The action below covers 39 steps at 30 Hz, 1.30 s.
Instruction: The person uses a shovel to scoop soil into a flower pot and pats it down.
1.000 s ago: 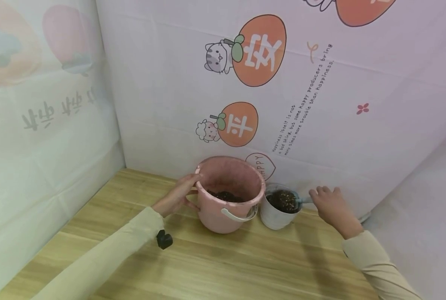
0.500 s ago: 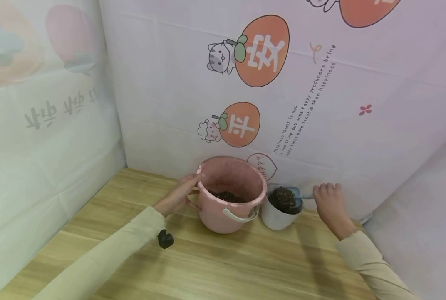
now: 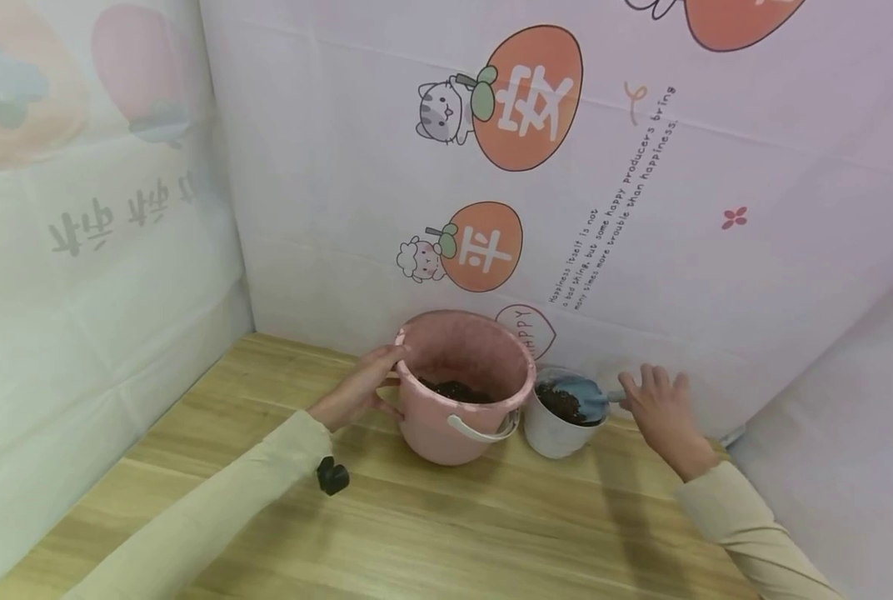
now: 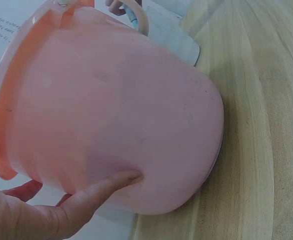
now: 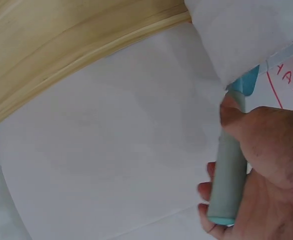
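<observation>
My left hand [image 3: 358, 390] holds the pink bucket [image 3: 439, 433] by its left side, at the side handle just under the rim. The left wrist view shows the thumb [image 4: 111, 185] lying along the bucket wall, with the other fingers partly hidden. Dark soil [image 3: 457, 392] lies low inside the bucket. My right hand [image 3: 664, 417] grips a small blue trowel by its grey-green handle [image 5: 229, 165]. The trowel's blade [image 3: 583, 395] is turned over, its back upward, above the soil [image 3: 557, 402] in the white pot [image 3: 555, 437].
The bucket and pot stand close together on a wooden table [image 3: 416, 533] against a printed white cloth backdrop [image 3: 326, 167]. The bucket's white carry handle [image 3: 480, 432] hangs down its front. A black object [image 3: 332, 476] sits by my left cuff.
The trowel has rolled over in my right hand: its blade carried soil earlier and now shows its back, with soil in the pot below it. The left hand stays on the bucket.
</observation>
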Available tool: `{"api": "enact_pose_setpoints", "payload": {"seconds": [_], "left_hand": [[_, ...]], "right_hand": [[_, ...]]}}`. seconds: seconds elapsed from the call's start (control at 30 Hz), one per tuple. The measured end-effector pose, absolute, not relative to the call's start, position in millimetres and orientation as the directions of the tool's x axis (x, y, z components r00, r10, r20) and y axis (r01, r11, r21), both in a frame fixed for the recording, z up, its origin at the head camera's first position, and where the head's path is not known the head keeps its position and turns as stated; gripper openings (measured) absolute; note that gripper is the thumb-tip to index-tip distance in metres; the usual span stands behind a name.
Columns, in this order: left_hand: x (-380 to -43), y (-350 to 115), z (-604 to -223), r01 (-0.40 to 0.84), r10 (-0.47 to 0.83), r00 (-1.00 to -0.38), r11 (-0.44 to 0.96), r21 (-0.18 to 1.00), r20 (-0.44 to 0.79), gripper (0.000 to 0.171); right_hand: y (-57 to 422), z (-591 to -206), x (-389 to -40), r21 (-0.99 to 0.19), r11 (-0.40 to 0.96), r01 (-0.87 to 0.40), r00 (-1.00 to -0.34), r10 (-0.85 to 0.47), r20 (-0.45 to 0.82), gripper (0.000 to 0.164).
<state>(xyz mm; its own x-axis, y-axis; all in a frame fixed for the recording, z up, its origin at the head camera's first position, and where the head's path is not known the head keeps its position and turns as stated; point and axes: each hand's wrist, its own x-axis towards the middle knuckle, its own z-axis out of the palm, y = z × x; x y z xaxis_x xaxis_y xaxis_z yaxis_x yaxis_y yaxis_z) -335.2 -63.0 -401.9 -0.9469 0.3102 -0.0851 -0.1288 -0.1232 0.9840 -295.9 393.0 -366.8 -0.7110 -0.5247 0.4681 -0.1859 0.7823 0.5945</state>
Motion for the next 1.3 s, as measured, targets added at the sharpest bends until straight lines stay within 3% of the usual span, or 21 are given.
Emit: {"api": "enact_pose_setpoints", "payload": {"seconds": [0.1,0.17,0.47,0.73,1.3], "left_hand": [[-336.5,-62.3,-402.3,-0.134,0.302,-0.949,-0.12,0.984,-0.092,0.063],[-336.7,-62.1,-402.3,-0.14,0.303,-0.948,-0.118,0.983,-0.099,0.063],[-335.9,-61.8,-400.7,-0.13,0.307,-0.948,-0.116,0.985,-0.089,0.063],[-336.9,-61.5,-398.5,-0.133,0.307,-0.947,-0.108,0.985,-0.094,0.064],[-336.4,-63.4,-397.7,-0.144,0.314,-0.944,-0.103,0.984,-0.105,0.062]], "right_hand": [[396.6,-366.7,-300.6,0.62,0.754,-0.217,-0.631,-0.593,0.5,0.05],[397.5,-365.8,-301.1,0.629,0.745,-0.223,-0.615,-0.608,0.502,0.05],[395.3,-353.4,-301.2,0.588,0.776,-0.226,-0.592,-0.589,0.55,0.04],[404.8,-334.9,-297.7,0.537,0.812,-0.23,-0.611,-0.55,0.569,0.044],[389.1,-302.7,-300.1,0.466,0.828,-0.311,-0.523,-0.558,0.644,0.033]]}}
